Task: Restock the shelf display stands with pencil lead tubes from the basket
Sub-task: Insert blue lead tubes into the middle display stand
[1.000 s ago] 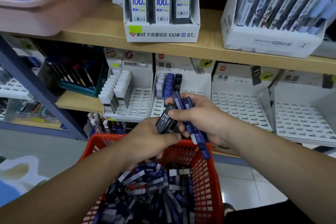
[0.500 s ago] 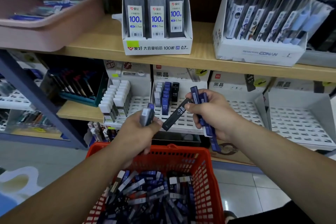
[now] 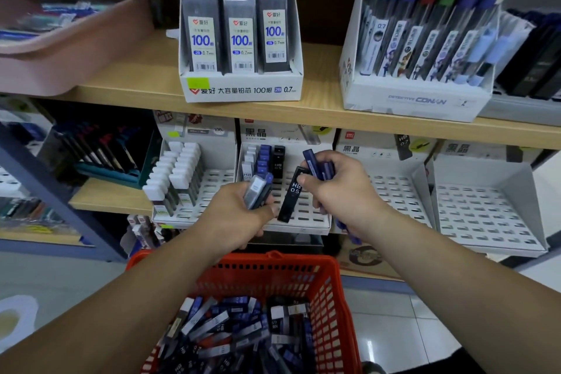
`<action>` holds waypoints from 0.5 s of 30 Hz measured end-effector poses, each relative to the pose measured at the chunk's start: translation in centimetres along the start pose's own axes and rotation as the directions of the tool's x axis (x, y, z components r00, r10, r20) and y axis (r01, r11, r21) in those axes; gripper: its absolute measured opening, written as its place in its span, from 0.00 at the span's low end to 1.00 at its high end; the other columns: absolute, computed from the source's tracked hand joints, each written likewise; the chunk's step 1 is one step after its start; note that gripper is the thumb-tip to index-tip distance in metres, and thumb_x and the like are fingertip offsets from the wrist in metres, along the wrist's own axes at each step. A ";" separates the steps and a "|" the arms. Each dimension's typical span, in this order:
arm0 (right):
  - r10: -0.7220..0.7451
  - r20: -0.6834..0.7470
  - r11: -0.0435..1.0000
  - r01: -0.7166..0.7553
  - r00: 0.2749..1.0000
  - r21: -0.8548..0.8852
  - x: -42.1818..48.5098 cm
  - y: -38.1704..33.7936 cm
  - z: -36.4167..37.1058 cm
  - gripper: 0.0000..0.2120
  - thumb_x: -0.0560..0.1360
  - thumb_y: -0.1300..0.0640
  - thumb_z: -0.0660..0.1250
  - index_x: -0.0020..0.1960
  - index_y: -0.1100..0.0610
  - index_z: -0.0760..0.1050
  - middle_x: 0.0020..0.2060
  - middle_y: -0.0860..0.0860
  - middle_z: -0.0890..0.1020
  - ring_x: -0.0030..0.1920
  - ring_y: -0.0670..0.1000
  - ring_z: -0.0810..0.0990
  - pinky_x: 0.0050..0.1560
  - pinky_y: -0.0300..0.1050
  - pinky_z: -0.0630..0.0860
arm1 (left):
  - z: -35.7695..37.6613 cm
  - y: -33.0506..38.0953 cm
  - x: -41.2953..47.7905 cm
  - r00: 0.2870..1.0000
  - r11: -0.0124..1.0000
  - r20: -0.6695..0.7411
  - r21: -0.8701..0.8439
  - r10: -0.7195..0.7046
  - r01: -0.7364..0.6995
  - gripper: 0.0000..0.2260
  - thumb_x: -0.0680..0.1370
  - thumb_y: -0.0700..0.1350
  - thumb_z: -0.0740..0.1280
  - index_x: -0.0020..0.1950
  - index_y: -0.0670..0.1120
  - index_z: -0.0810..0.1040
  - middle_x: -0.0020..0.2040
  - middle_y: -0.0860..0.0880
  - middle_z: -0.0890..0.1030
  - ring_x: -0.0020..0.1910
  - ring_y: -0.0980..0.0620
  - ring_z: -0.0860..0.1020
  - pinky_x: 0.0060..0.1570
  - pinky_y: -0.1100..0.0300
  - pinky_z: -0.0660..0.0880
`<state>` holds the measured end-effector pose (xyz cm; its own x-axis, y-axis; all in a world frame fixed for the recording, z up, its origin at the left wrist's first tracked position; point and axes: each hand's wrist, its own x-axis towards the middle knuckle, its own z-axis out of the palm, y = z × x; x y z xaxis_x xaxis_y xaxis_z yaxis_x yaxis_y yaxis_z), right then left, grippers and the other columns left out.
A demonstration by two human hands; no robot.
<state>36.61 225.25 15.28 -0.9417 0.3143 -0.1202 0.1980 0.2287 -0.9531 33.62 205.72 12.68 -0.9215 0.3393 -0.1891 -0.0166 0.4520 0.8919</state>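
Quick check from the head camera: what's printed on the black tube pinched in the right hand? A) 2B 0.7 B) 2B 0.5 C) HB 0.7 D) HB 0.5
D: the black tube in the right hand reads HB over 0.5 in white print.

Soft, even indoor light, dimmer in the dark recess behind the upper wooden shelf [image 3: 303,112]. The pale glossy floor tiles [image 3: 382,340] show glare. Wide-angle distortion bends the edges, and the pink plastic tray [image 3: 60,61] at upper left is blurred.
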 end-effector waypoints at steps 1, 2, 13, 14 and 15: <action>-0.046 -0.030 0.996 0.044 0.998 -0.078 0.3 0.1 -0.1 0.08 0.78 0.60 0.73 0.56 0.54 0.79 0.43 0.52 0.83 0.34 0.49 0.79 0.31 0.40 0.76 | 0.0 -0.7 0.5 0.999 0.993 -0.006 0.112 0.036 -0.035 0.05 0.79 0.44 0.73 0.46 0.49 0.79 0.34 0.51 0.80 0.32 0.53 0.78 0.29 0.65 0.70; -0.089 -0.052 0.989 0.082 0.995 -0.120 0.7 0.3 -0.2 0.07 0.78 0.59 0.73 0.55 0.53 0.79 0.44 0.52 0.84 0.37 0.50 0.80 0.34 0.40 0.77 | 0.1 -1.4 0.9 0.998 0.977 -0.006 0.205 0.055 -0.052 0.08 0.78 0.43 0.73 0.42 0.52 0.78 0.33 0.53 0.78 0.31 0.56 0.77 0.29 0.68 0.69; -0.261 -0.082 0.933 0.229 0.962 -0.279 4.3 1.7 2.7 0.07 0.77 0.62 0.70 0.50 0.51 0.77 0.59 0.52 0.82 0.52 0.53 0.83 0.55 0.47 0.79 | -0.2 -3.1 0.9 0.998 0.996 -0.016 0.073 -0.059 0.060 0.04 0.78 0.42 0.75 0.49 0.47 0.81 0.39 0.44 0.82 0.33 0.55 0.79 0.30 0.61 0.75; -0.261 -0.094 0.932 0.225 0.961 -0.285 4.4 1.7 2.8 0.07 0.77 0.61 0.70 0.50 0.51 0.77 0.62 0.53 0.82 0.52 0.54 0.83 0.56 0.48 0.80 | -0.4 -3.0 0.7 0.995 0.995 -0.014 0.012 -0.100 0.100 0.04 0.78 0.42 0.75 0.51 0.45 0.81 0.40 0.41 0.83 0.32 0.55 0.80 0.27 0.61 0.74; -0.269 -0.102 0.927 0.229 0.958 -0.298 4.5 1.7 2.8 0.07 0.77 0.61 0.70 0.51 0.50 0.77 0.61 0.53 0.82 0.52 0.54 0.83 0.56 0.49 0.80 | -0.5 -3.0 0.5 0.991 0.990 -0.012 -0.046 -0.131 0.130 0.05 0.78 0.42 0.75 0.52 0.45 0.81 0.43 0.39 0.84 0.33 0.55 0.81 0.25 0.61 0.72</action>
<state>31.91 224.48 12.34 -0.9276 0.3330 0.1696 0.0492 0.5587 -0.8279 33.01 204.16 10.13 -0.9158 0.2678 -0.2992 -0.1539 0.4540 0.8776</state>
